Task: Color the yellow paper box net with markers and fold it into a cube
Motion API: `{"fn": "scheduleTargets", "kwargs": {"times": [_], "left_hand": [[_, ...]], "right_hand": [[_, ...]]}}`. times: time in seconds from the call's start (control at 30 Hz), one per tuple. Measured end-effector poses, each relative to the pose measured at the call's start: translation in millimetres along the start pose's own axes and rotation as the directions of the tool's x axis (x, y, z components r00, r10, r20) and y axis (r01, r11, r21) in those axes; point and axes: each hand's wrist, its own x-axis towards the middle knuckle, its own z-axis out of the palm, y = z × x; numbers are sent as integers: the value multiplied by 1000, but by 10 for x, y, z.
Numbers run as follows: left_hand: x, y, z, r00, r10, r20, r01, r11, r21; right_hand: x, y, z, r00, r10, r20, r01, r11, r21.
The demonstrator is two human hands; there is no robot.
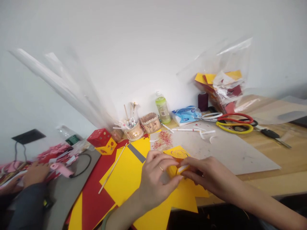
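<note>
Between my two hands is a small folded yellow paper piece [178, 152] with curled line cuts on its top face and some red showing at its opening. My left hand [154, 179] is closed on its left side, thumb below and fingers above. My right hand [206, 172] pinches its right edge, where a narrow white strip [183, 168] shows; whether the strip is stuck to the paper I cannot tell. Under the hands lie yellow paper sheets [127, 179]. A thin wooden stick [112, 168] rests on them, left of my left hand.
A red-and-yellow paper box [102, 142] stands at the left. Scissors [235, 123], a key [273, 134], a tissue pack [185, 115] and a green bottle [162, 108] sit toward the wall. Another person's hand [35, 174] is at far left near a pink glue gun [62, 169].
</note>
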Motion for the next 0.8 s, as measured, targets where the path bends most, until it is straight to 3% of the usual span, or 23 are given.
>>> {"fn": "scheduleTargets", "kwargs": {"times": [0.2,0.3,0.4,0.47,0.63,0.8], "left_hand": [[15,-87,100,996,-34,83,28,997,67],[19,-102,127,995,-48,90,43,998,49],[20,-115,141,996,-63,59,63,998,12],[12,-127,150,997,-73,30,74,997,-14],[-31,-158,176,994,-105,-4,104,993,-64],[-68,-190,200,991,-135,-21,133,987,-91]], "right_hand": [[0,83,48,1000,-1,3,1,989,145],[-25,120,133,988,-72,-138,81,995,66],[-58,139,243,927,-204,-314,190,979,-73],[-74,142,293,889,-288,-356,241,956,-170],[-71,132,278,863,-410,-296,318,895,-313],[-34,103,201,870,-438,-226,351,873,-339]]}}
